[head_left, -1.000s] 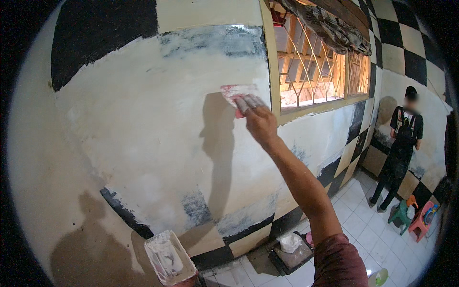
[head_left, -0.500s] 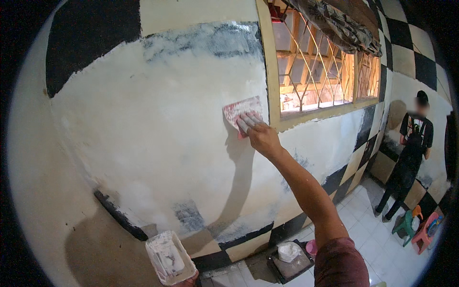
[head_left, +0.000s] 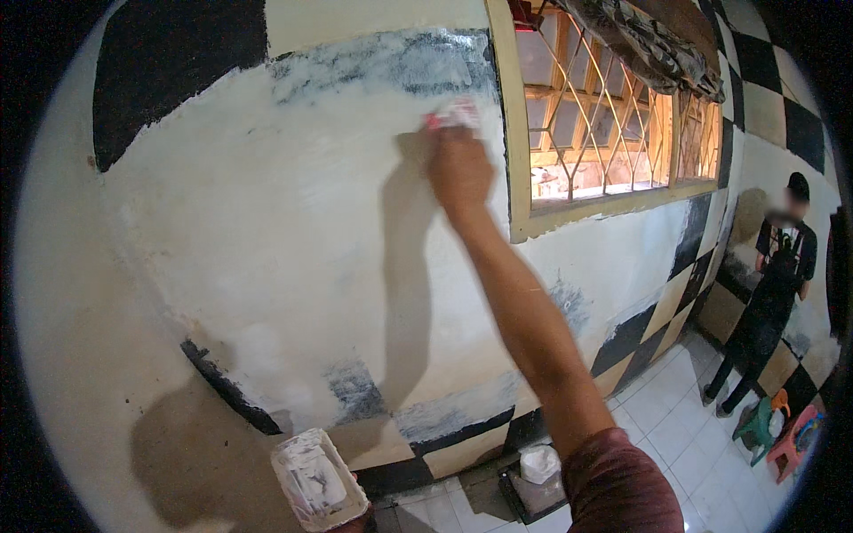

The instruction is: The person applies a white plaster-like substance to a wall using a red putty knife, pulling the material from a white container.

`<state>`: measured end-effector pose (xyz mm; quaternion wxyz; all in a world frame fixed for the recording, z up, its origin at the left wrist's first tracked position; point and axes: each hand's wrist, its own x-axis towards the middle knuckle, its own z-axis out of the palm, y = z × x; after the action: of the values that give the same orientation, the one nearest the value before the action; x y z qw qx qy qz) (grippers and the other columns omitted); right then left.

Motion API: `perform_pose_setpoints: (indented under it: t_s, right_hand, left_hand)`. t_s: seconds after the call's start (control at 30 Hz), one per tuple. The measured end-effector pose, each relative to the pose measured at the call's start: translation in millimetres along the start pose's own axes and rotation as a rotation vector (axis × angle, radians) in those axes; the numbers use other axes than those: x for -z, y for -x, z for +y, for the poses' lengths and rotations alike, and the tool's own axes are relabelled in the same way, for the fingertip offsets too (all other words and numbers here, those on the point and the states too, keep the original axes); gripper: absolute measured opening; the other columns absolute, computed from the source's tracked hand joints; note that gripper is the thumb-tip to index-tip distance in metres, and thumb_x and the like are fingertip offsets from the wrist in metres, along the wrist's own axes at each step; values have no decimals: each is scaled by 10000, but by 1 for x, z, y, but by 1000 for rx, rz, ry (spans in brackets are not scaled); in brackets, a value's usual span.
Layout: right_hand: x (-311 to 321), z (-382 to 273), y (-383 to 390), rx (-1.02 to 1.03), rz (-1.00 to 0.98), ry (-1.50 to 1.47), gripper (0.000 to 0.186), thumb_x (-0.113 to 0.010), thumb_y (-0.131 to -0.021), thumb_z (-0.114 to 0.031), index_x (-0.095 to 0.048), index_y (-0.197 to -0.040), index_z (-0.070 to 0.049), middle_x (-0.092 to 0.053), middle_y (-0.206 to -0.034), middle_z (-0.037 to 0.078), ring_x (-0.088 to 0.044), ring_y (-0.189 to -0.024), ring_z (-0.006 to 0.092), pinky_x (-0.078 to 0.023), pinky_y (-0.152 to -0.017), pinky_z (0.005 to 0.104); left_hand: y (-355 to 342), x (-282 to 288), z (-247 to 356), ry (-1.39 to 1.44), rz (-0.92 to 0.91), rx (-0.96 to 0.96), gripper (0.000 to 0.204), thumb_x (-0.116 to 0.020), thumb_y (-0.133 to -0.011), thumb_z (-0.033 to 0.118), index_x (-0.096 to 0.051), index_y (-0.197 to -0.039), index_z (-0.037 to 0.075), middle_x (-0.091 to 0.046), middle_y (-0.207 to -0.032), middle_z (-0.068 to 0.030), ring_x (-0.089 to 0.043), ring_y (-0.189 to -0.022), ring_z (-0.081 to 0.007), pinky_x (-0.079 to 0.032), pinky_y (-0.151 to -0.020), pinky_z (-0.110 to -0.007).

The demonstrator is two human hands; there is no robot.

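My right hand [head_left: 459, 173], closed on a pink, white-smeared flat scraper [head_left: 455, 113], is raised against the putty-coated wall [head_left: 267, 222], just left of the window frame and below a patchy blue-grey band [head_left: 382, 67]. It is slightly blurred, and its back hides most of the scraper. At the bottom edge my left hand [head_left: 360, 524] holds a white plastic tub [head_left: 317, 475] smeared with white paste, which hides most of the fingers. Black and cream checkered paint [head_left: 173, 71] shows around the coated area.
A barred window [head_left: 600, 133] with a bunched dark curtain is at upper right. A person [head_left: 769, 284] in dark clothes stands by the right wall, near green [head_left: 755, 426] and pink stools [head_left: 791, 444]. A dark board [head_left: 524, 497] with a white bag lies on the tiled floor [head_left: 671, 417].
My right hand and the scraper have risen sharply since half a second ago, up and slightly left toward the blue-grey band. The tub stays in the lower left.
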<state>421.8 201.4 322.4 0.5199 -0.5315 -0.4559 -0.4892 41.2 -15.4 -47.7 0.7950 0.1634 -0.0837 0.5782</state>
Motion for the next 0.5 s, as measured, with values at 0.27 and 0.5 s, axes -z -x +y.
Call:
perform_pose_setpoints:
  t_s: [0.27,0.5]
  right_hand:
    - [47,-184,92,431,-321,-429,221,-601,-738,-105,-635,-923,12,-603,-987,204,-633,-854,294,-572,-670,383]
    - [103,-51,124,658,-340,-649,376,-604,-776,-131,-629,-1143,-53,-618,-1184,150,-655,-875,312,-563,-776,410]
  left_hand:
    - [-5,-10,-8,-123,134,-94,581,-422,-966,457,-399,-1453,141,-418,-1494,-59,-396,-1363,-290,-306,-1138,-505]
    - [0,0,-21,-102,201,-117,563,-464,-956,456,-446,-1428,149,-467,-1458,-67,-408,-1355,-294,-305,-1136,-518]
